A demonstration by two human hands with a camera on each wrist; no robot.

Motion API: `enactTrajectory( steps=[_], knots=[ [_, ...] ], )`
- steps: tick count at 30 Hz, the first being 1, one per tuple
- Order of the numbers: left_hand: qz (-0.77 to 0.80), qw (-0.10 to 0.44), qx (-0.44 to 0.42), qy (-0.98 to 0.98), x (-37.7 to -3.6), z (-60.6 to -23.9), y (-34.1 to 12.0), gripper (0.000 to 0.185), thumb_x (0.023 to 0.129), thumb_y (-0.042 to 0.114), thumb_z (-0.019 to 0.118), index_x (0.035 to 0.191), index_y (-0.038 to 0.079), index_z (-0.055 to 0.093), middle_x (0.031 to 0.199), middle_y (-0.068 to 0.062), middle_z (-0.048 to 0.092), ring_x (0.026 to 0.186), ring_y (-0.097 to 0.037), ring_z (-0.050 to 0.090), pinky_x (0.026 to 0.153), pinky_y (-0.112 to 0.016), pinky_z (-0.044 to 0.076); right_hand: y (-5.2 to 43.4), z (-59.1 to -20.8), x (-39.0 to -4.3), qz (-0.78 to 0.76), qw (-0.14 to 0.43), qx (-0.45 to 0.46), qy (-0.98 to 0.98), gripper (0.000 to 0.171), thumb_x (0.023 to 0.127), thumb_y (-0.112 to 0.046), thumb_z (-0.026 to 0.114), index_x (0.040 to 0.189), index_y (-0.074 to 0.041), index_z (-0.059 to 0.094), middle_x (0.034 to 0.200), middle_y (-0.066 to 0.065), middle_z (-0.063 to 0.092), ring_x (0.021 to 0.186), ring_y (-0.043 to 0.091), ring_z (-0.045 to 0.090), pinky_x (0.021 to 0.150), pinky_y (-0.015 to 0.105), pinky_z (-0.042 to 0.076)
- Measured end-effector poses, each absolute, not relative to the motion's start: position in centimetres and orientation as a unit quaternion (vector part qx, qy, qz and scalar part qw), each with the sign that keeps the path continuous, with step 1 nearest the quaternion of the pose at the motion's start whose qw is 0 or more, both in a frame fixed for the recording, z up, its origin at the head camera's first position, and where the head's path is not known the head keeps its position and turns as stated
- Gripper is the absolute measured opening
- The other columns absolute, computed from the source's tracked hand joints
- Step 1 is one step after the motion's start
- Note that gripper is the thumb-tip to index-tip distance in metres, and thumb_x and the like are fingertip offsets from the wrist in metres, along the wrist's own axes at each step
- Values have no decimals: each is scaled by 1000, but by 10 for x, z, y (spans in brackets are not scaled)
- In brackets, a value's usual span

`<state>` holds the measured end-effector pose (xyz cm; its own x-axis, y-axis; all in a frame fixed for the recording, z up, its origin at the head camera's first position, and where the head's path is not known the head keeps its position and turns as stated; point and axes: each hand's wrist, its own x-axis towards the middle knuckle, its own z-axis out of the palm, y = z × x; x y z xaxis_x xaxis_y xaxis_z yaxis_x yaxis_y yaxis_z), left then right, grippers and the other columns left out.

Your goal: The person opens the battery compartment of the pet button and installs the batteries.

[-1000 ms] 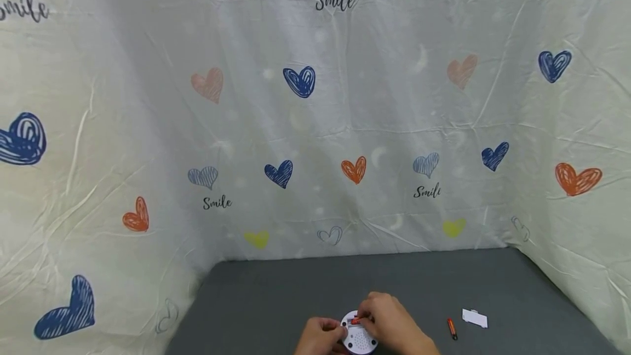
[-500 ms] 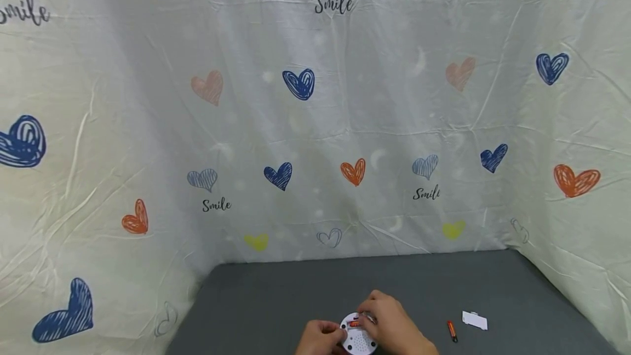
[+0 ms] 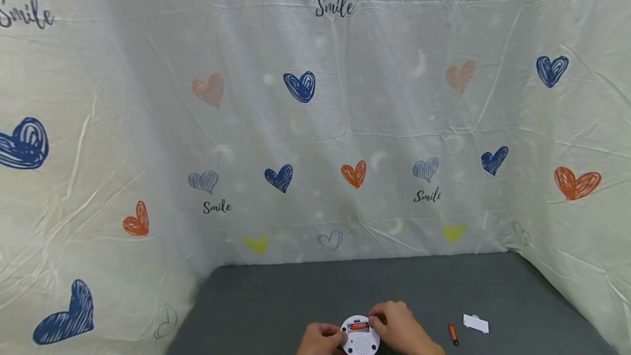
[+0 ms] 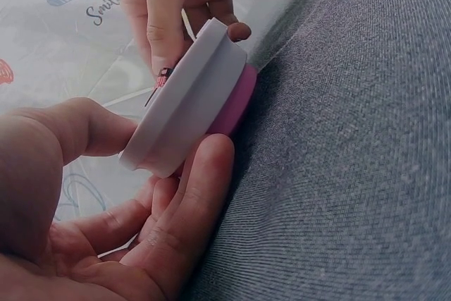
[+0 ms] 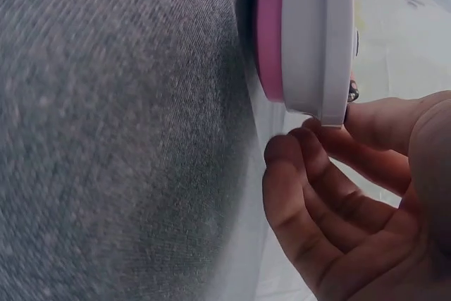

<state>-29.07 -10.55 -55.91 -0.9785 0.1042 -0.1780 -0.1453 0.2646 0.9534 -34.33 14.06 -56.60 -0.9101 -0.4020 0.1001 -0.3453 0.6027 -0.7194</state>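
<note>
At the tabletop (image 3: 276,292), left hand (image 3: 319,338) and, seemingly, right hand (image 3: 396,325) pinch the round housing (image 3: 363,341); likely step: seating first battery (image 3: 360,326); next, grasping loose battery (image 3: 453,334).

Round device (image 3: 361,343): smooth plastic, soft sheen. Surface (image 3: 276,295): matt woven cloth, finely ribbed. Far curtain (image 3: 384,114): creased sheeting, faintly glossy. White plate (image 3: 476,324) at right: smooth, plastic-looking.

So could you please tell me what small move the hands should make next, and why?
Probably press the inserted battery down with the right hand: in the left wrist view, one end stands above the face of the white device, close to that hand.
</note>
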Motion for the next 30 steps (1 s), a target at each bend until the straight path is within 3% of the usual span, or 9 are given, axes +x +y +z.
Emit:
enactTrajectory(
  steps=[4, 8, 14, 17, 30],
  knots=[
    [608, 101, -8, 788, -291, -561, -105, 21, 94, 10, 74, 103, -7, 77, 87, -5, 78, 78, -21, 79, 70, -33, 63, 143, -580, -351, -418, 62, -200, 884, 18, 104, -30, 73, 102, -18, 86, 93, -10, 79, 84, 2, 70, 72, 35, 61],
    [598, 111, -26, 793, -291, -559, -106, 21, 95, 11, 74, 105, -7, 76, 87, -5, 78, 80, -20, 79, 71, -33, 63, 139, -555, -334, -424, 68, -196, 882, 21, 105, -25, 70, 105, -10, 85, 96, -3, 81, 87, 10, 71, 74, 40, 61],
    [585, 125, -46, 800, -292, -558, -105, 20, 97, 12, 75, 107, -5, 77, 89, -5, 77, 81, -20, 77, 72, -35, 62, 134, -536, -319, -434, 74, -189, 878, 20, 105, -26, 72, 105, -10, 84, 94, -3, 80, 84, 11, 69, 72, 36, 57],
    [585, 125, -43, 800, -293, -558, -105, 20, 97, 13, 76, 107, -5, 77, 89, -5, 76, 82, -19, 77, 73, -35, 62, 134, -537, -319, -438, 69, -188, 876, 18, 103, -26, 74, 101, -11, 84, 90, -6, 79, 81, 10, 68, 69, 31, 53],
    [580, 125, -43, 804, -293, -557, -106, 21, 96, 13, 76, 106, -5, 77, 90, -5, 76, 80, -18, 75, 73, -35, 63, 126, -543, -316, -491, 72, -104, 862, 11, 94, -20, 82, 96, -9, 83, 85, -3, 75, 78, 13, 65, 68, 32, 53]
  ],
)
